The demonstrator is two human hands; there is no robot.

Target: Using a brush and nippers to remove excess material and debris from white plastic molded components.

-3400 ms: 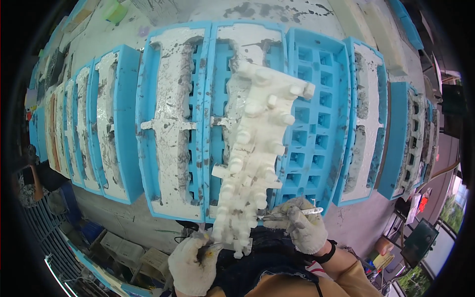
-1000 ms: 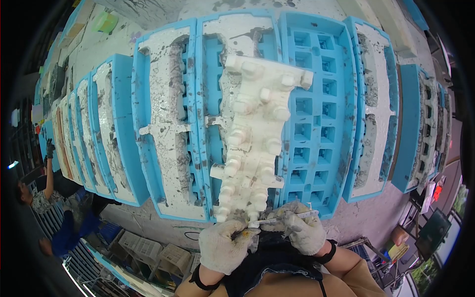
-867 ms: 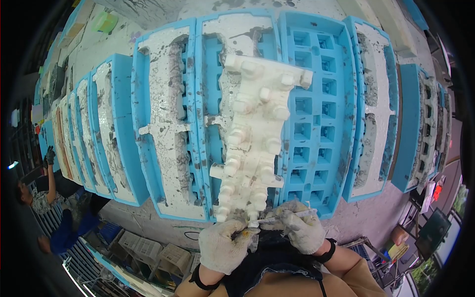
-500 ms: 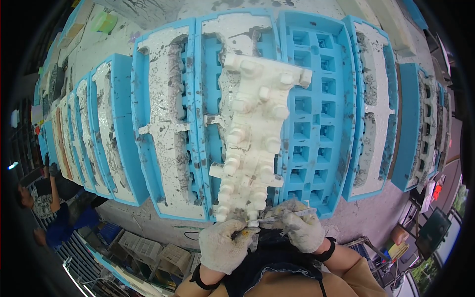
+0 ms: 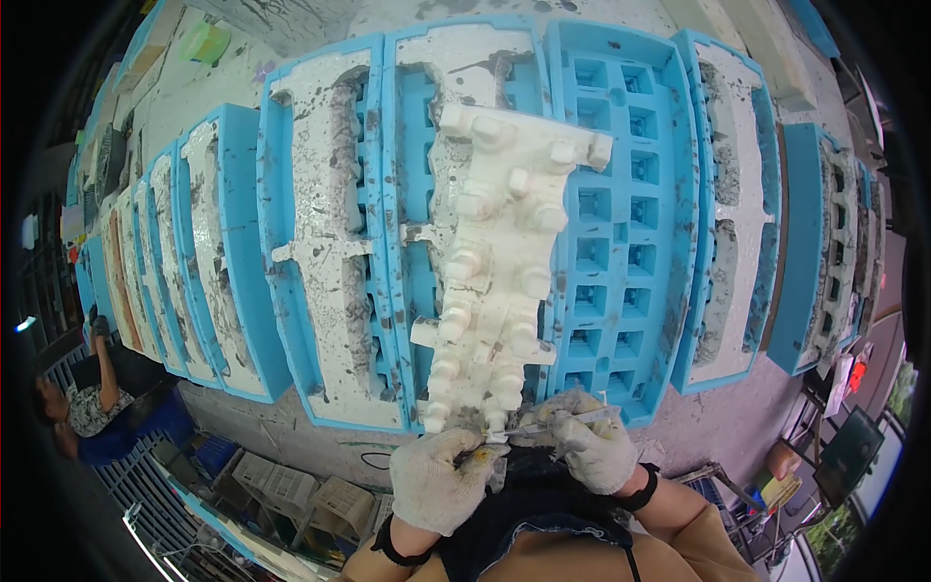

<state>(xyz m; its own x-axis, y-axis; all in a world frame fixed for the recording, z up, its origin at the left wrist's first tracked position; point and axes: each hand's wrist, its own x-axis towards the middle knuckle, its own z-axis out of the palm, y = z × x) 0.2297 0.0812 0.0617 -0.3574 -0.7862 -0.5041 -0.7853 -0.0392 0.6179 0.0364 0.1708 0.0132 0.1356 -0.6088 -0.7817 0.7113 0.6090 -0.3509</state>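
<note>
A long off-white cast piece [image 5: 499, 223] with rows of stubby pegs lies slanted over the blue moulds, its narrow end toward me. At that end my gloved left hand [image 5: 441, 480] is closed, fingers bent against the edge and last pegs. My gloved right hand [image 5: 592, 446] grips a thin, pale, knife-like tool [image 5: 590, 415]. Its narrow tip points left and reaches the end peg beside my left fingers. Both gloves are white with dirty grey fingertips. The fingertips partly hide the contact between tool and peg.
Blue moulds with white fill [image 5: 325, 194] stand side by side across the table. Right of the cast, an unfilled blue mould [image 5: 621, 233] shows square pockets. Crates [image 5: 276, 485] stand below the table's near edge at left. A co-worker [image 5: 97, 403] is at the far left.
My hands, the tool and the cast piece look almost unmoved. At the far left, the co-worker's arm and body have shifted slightly.
</note>
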